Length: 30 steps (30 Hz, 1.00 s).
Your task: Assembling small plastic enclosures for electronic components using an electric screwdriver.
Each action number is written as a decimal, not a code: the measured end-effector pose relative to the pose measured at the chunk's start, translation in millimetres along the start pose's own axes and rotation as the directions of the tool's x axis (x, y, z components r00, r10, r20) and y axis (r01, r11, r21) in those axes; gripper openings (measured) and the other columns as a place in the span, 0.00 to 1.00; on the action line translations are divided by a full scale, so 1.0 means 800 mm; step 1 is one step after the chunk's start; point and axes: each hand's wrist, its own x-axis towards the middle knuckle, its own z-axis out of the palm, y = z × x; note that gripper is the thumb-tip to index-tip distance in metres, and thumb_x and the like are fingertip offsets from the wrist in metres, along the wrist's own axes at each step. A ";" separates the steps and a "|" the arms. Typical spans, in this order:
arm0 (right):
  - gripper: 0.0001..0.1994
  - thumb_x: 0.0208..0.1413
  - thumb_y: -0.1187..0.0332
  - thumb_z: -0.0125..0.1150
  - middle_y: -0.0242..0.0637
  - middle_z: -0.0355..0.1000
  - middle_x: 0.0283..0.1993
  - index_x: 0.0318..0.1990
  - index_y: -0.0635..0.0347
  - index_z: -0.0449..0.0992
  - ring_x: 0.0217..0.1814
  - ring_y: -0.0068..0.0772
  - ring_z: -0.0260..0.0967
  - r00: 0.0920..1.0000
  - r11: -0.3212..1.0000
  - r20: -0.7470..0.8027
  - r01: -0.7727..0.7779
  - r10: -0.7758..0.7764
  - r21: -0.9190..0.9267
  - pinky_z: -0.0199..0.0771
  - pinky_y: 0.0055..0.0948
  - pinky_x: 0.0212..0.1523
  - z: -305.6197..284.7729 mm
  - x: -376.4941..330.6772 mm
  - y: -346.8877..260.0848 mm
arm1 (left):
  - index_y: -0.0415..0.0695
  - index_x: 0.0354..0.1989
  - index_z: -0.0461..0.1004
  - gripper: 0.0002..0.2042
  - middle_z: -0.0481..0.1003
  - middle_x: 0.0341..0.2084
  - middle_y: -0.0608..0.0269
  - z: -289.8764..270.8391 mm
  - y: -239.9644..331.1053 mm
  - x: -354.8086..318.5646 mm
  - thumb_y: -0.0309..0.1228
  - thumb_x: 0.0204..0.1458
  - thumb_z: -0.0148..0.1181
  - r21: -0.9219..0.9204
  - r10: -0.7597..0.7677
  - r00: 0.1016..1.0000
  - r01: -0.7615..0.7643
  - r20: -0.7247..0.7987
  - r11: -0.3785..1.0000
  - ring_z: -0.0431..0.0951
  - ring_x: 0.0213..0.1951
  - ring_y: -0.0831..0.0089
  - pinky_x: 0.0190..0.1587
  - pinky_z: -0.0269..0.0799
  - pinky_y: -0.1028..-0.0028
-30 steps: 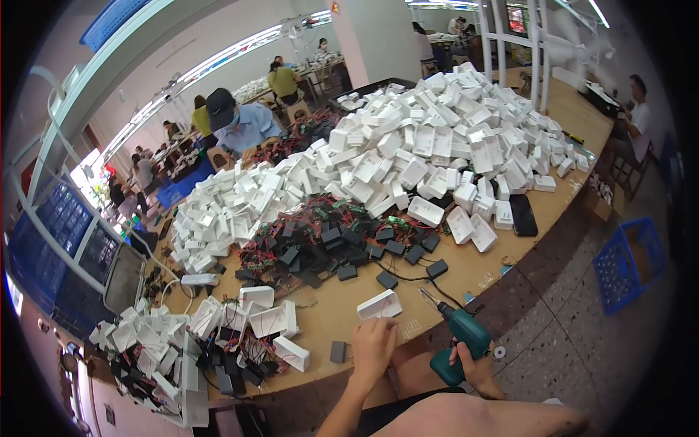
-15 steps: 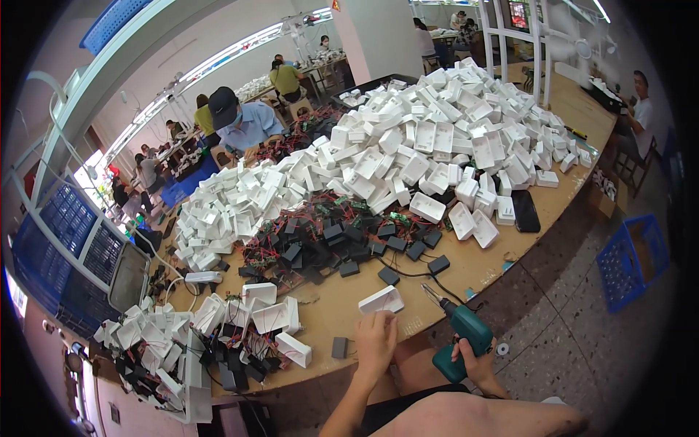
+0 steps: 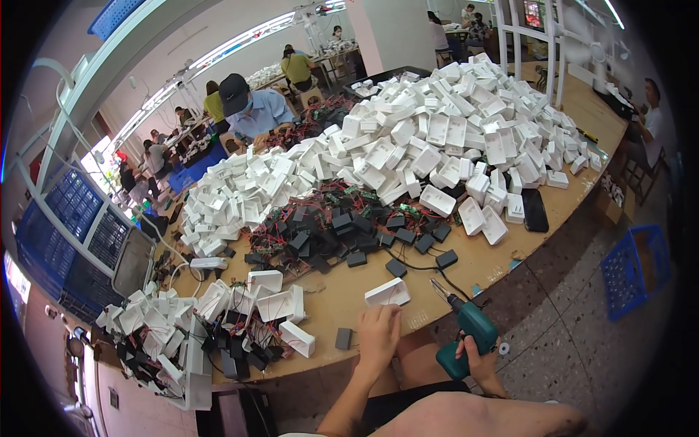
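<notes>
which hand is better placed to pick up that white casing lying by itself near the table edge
Left. The left hand rests just below the white casing, while the right hand is occupied gripping the green electric screwdriver.

one teal power screwdriver (image 3: 466, 336), one black phone (image 3: 535, 210), one blue crate (image 3: 633, 269)

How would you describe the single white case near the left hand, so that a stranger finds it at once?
Start at the wooden table, at its near edge. A white case lies there just beyond the left hand, left of the green power screwdriver. It lies alone on bare wood, apart from the big white heap.
</notes>
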 end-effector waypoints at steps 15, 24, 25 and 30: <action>0.13 0.71 0.63 0.60 0.36 0.74 0.32 0.50 0.66 0.73 0.27 0.25 0.72 1.000 1.000 0.013 -0.009 0.009 -0.016 0.74 0.27 0.28 0.047 0.005 0.046 | 0.44 0.40 0.81 0.05 0.79 0.32 0.62 -0.016 -0.060 -0.005 0.27 0.56 0.69 -0.002 -0.018 1.000 0.018 -0.014 1.000 0.80 0.39 0.61 0.51 0.70 0.62; 0.13 0.71 0.63 0.59 0.36 0.74 0.41 0.51 0.65 0.73 0.29 0.24 0.72 0.999 0.999 0.022 -0.044 0.044 -0.018 0.75 0.27 0.29 0.054 -0.013 0.026 | 0.43 0.40 0.80 0.05 0.79 0.33 0.61 -0.033 -0.049 -0.013 0.25 0.56 0.68 0.002 -0.016 1.000 0.016 0.006 1.000 0.79 0.41 0.60 0.51 0.69 0.61; 0.13 0.71 0.63 0.59 0.36 0.74 0.41 0.51 0.65 0.73 0.29 0.24 0.72 0.999 0.999 0.027 -0.046 0.046 -0.017 0.75 0.27 0.29 0.053 -0.012 0.025 | 0.43 0.40 0.80 0.05 0.79 0.33 0.61 -0.033 -0.049 -0.013 0.25 0.56 0.68 0.006 -0.020 1.000 0.020 0.004 1.000 0.79 0.41 0.60 0.51 0.69 0.61; 0.13 0.73 0.62 0.58 0.35 0.74 0.40 0.52 0.65 0.73 0.29 0.23 0.71 0.997 0.998 0.062 -0.054 0.056 -0.034 0.74 0.27 0.30 0.054 -0.014 0.033 | 0.44 0.40 0.77 0.05 0.74 0.36 0.57 -0.028 -0.054 -0.014 0.26 0.58 0.65 -0.003 -0.050 0.998 0.050 -0.038 0.999 0.75 0.43 0.55 0.51 0.66 0.60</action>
